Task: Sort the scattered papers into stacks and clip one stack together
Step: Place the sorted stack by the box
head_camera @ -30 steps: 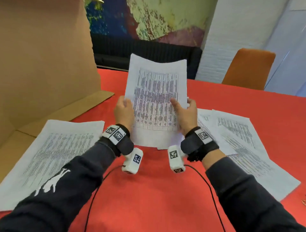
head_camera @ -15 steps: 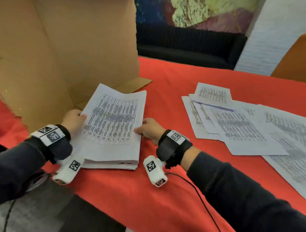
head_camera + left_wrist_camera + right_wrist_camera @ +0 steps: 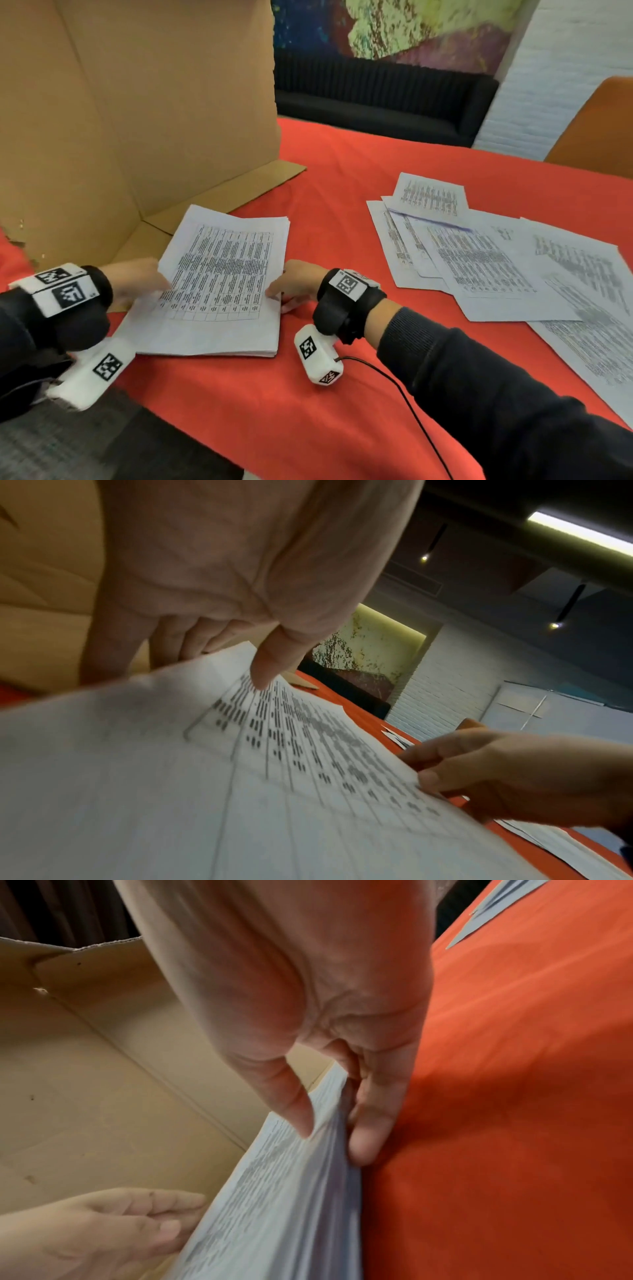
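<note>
A stack of printed table sheets [image 3: 219, 281] lies on the red tablecloth [image 3: 342, 192] beside the cardboard. My left hand [image 3: 147, 284] holds its left edge; in the left wrist view the thumb [image 3: 263, 669] presses on the top sheet [image 3: 240, 777] while the fingers curl under the edge. My right hand [image 3: 284, 291] pinches the right edge; in the right wrist view its thumb [image 3: 291, 1110] sits on top of the stack [image 3: 274, 1191] and the fingers [image 3: 366, 1134] press against its side. Loose, overlapping sheets [image 3: 496, 267] are scattered on the right.
A large open cardboard box [image 3: 137, 120] stands at the left, one flap [image 3: 239, 185] flat on the table behind the stack. An orange chair [image 3: 596, 130] and a black sofa [image 3: 376, 99] are beyond the far edge. A cable [image 3: 411, 404] trails from my right wrist.
A second ago both hands held the stack upright over the table's middle. It has since been carried left and laid flat by the cardboard, with both hands still on its edges.
</note>
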Demonstrator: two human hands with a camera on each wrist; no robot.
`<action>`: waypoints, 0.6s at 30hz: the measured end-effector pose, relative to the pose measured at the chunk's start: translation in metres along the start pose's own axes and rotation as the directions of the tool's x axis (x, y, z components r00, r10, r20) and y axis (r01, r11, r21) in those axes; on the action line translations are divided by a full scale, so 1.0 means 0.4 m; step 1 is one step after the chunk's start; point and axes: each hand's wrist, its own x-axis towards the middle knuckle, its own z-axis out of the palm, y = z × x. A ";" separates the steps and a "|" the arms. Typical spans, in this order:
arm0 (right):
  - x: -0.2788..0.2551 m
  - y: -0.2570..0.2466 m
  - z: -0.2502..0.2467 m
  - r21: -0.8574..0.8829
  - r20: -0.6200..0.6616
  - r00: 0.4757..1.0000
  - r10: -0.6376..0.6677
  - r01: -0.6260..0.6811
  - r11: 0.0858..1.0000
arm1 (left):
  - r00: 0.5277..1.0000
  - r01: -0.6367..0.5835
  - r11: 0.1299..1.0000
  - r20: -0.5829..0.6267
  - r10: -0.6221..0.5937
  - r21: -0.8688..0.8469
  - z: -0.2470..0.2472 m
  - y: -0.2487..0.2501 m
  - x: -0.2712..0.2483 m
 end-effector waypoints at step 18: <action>-0.019 0.243 -0.447 -0.485 -0.637 0.738 0.222 -0.608 0.629 | 0.880 -0.152 0.689 0.220 0.420 -0.709 0.212 0.687 0.026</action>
